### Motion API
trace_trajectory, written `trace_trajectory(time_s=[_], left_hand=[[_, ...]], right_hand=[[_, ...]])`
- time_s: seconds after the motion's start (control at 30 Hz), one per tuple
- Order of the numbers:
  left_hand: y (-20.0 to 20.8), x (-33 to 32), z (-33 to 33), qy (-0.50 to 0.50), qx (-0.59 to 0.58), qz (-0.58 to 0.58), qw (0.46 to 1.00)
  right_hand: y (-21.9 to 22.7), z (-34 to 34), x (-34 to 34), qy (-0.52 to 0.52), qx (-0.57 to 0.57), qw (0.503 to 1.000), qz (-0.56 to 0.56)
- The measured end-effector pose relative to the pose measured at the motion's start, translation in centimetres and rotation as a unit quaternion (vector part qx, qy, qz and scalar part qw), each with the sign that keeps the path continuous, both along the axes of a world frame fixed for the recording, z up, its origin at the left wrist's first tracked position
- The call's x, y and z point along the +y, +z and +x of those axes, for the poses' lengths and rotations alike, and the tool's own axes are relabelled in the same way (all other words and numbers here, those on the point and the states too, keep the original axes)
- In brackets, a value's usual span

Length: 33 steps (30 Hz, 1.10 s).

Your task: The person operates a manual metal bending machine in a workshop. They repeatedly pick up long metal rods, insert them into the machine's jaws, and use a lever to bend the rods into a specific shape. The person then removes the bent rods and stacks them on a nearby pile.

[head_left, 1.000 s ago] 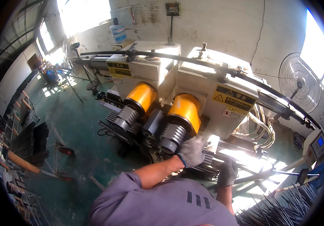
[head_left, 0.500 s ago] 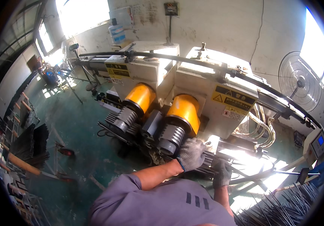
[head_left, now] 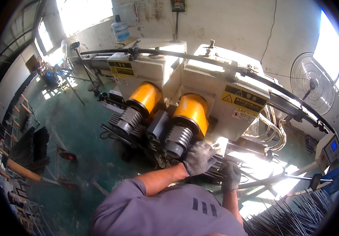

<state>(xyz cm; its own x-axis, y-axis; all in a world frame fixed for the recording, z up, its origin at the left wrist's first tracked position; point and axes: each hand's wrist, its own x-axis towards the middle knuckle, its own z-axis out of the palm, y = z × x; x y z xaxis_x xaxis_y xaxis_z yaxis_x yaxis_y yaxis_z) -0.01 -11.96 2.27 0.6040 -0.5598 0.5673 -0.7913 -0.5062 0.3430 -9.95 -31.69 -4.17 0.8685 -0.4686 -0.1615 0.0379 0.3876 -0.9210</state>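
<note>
My left hand [head_left: 199,158], in a grey knit glove, rests just right of the nearer grooved metal roller [head_left: 178,141]. Its fingers are bunched, and what they hold is hidden. To the right, my gloved right hand [head_left: 230,176] is closed at the ends of a ridged set of dark metal bars [head_left: 214,169]; whatever lies inside that fist cannot be made out. Both hands are low at the front of a pale machine [head_left: 232,94]. Behind the grooved roller is an orange cylindrical housing [head_left: 192,111]. A second grooved roller [head_left: 129,119] with its orange housing [head_left: 145,95] stands to the left.
A long dark bar [head_left: 201,63] crosses the machine's top. Hoses [head_left: 278,135] curve down its right side. A control box [head_left: 330,151] and a bundle of thin rods [head_left: 295,214] lie at the right. A floor fan [head_left: 312,83] stands behind; dark stock [head_left: 31,151] lies left.
The view has shifted a little, so the machine sits slightly higher in the picture. Both hands stay at nearly the same spots by the roller and bars.
</note>
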Motion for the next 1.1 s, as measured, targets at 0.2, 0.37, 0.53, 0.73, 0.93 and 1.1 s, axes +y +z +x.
trace_trajectory(time_s=[0.2,0.37,0.53,0.73,0.93,1.1], left_hand=[[-0.4,-0.2,0.2,0.004,-0.006,-0.023,1.000],[-0.6,-0.2,0.2,-0.002,-0.008,-0.040,0.999],[-0.3,-0.2,-0.1,0.008,-0.003,-0.041,0.999],[-0.3,-0.2,0.0,0.006,-0.004,-0.044,0.999],[0.4,0.0,-0.1,0.010,-0.014,-0.058,0.998],[0.1,0.1,0.1,0.015,-0.008,-0.044,0.999]], right_hand=[[0.6,-1.0,-0.1,-0.018,-0.003,1.000,-0.005],[-0.8,-1.0,-0.2,-0.017,0.004,0.999,0.033],[-1.4,-0.9,-0.4,-0.007,-0.018,0.998,0.060],[-2.2,-0.9,-0.3,0.000,-0.013,1.000,0.024],[0.5,-1.1,0.9,0.002,-0.006,1.000,-0.022],[-0.7,-1.2,0.6,-0.010,-0.014,0.998,-0.060]])
